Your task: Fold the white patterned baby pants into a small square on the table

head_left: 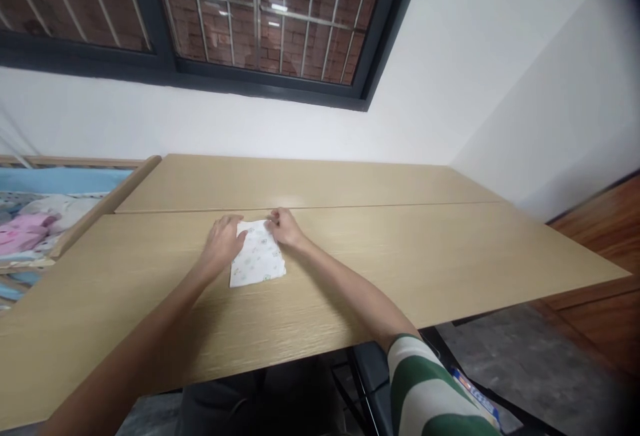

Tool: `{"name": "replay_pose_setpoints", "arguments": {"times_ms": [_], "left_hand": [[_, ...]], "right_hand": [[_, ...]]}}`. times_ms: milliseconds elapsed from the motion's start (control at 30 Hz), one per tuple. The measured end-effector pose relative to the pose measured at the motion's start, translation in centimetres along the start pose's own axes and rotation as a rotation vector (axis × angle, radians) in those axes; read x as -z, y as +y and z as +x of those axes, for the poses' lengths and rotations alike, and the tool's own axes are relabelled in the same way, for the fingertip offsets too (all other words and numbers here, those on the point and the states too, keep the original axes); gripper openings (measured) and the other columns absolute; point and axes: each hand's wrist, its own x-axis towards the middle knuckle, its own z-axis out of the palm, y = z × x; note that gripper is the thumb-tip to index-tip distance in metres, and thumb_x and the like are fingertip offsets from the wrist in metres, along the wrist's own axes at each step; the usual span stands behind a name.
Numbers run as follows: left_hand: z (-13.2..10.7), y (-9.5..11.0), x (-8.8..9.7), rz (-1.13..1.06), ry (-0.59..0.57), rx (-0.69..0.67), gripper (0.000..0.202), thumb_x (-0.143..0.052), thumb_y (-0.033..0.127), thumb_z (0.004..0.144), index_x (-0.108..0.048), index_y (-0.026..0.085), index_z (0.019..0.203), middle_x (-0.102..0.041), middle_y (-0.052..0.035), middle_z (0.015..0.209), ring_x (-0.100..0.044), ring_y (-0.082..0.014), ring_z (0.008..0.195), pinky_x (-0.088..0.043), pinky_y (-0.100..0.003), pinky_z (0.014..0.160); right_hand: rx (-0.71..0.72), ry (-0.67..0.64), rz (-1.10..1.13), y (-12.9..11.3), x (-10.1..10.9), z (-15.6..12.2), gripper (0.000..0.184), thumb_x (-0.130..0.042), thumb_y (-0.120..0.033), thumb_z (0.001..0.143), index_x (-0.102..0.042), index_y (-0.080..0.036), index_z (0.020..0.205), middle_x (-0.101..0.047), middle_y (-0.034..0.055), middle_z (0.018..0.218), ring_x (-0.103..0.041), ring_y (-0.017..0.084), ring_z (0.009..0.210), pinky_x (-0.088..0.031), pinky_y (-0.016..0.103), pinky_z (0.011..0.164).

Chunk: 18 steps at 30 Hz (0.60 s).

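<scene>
A small white cloth [257, 259] with a faint printed pattern lies flat on the wooden tabletop, looking folded into a rough square. At its upper left edge is my left hand [223, 243], its thumb over the cloth and its fingers curled at the corner. My right hand [285, 228] pinches the upper right corner between thumb and fingers. The cloth's lower edge lies free on the table. Both far corners are partly hidden by my fingers.
The light wooden table [400, 249] has a seam across it and reaches the white wall under a barred window [265, 16]. A wooden-railed bed [107, 206] with pink and blue bedding adjoins it on the left. A dark chair [370, 376] stands below the front edge.
</scene>
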Motion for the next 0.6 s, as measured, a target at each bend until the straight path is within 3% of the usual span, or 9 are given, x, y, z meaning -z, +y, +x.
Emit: {"name": "replay_pose_setpoints", "arguments": {"times_ms": [67,133,200,300,400,500,600], "left_hand": [[-3.9,1.3,-0.3,0.112,0.024,-0.106,0.042,-0.048,0.034,0.095,-0.063,0.01,0.127,-0.064,-0.0205,0.13,-0.057,-0.0347,0.121,-0.043,-0.049,0.106],[-8.3,2.8,-1.2,0.265,0.044,-0.203,0.045,-0.047,0.039,0.097,-0.064,0.01,0.127,-0.064,-0.0218,0.131,-0.059,-0.0363,0.118,-0.045,-0.05,0.103],[-12.2,4.3,-2.4,0.379,0.037,-0.22,0.051,-0.047,0.041,0.097,-0.064,0.005,0.128,-0.062,-0.0256,0.134,-0.057,-0.0398,0.124,-0.046,-0.051,0.102],[-15.4,5.8,-3.8,0.475,0.005,-0.184,0.054,-0.045,0.047,0.099,-0.073,0.004,0.114,-0.071,-0.0262,0.116,-0.061,-0.0412,0.118,-0.045,-0.055,0.102],[-16.0,5.9,-4.1,0.465,-0.004,-0.2,0.045,-0.043,0.043,0.101,-0.078,0.014,0.105,-0.076,-0.0187,0.106,-0.066,-0.0376,0.108,-0.043,-0.059,0.104],[-15.6,5.5,-4.0,0.484,0.054,-0.222,0.043,-0.045,0.041,0.101,-0.076,0.014,0.112,-0.073,-0.0195,0.116,-0.066,-0.0368,0.111,-0.044,-0.058,0.106],[-15.3,5.2,-4.0,0.499,0.092,-0.206,0.047,-0.046,0.044,0.101,-0.07,0.011,0.123,-0.067,-0.0223,0.129,-0.061,-0.0381,0.123,-0.046,-0.056,0.106]], "right_hand": [[0.23,-0.044,-0.121,-1.8,0.8,-1.5,0.046,-0.054,-0.036,0.099,-0.052,-0.015,0.14,-0.055,0.0179,0.142,-0.052,0.028,0.131,-0.041,0.046,0.112],[0.478,-0.196,-0.227,-3.8,1.0,-3.4,0.052,-0.048,-0.041,0.103,-0.044,-0.018,0.15,-0.042,0.0162,0.157,-0.04,0.029,0.144,-0.033,0.049,0.118],[0.659,-0.402,-0.255,-5.6,0.6,-5.3,0.052,-0.044,-0.041,0.106,-0.04,-0.023,0.155,-0.033,0.0104,0.165,-0.032,0.027,0.151,-0.029,0.047,0.122],[0.837,-0.635,-0.226,-6.8,-1.1,-7.5,0.053,-0.044,-0.035,0.106,-0.038,-0.025,0.158,-0.028,0.0061,0.168,-0.024,0.021,0.156,-0.024,0.039,0.126],[0.869,-0.746,-0.212,-6.0,-2.9,-8.3,0.053,-0.046,-0.032,0.105,-0.039,-0.023,0.158,-0.03,0.0064,0.167,-0.023,0.017,0.156,-0.019,0.033,0.127],[0.782,-0.8,-0.256,-4.3,-3.7,-7.8,0.052,-0.04,-0.036,0.108,-0.038,-0.023,0.159,-0.028,0.0051,0.167,-0.021,0.015,0.156,-0.015,0.033,0.128],[0.694,-0.77,-0.304,-2.7,-3.8,-6.0,0.054,-0.037,-0.045,0.109,-0.037,-0.026,0.159,-0.026,0.004,0.168,-0.019,0.018,0.157,-0.012,0.04,0.128]]}}
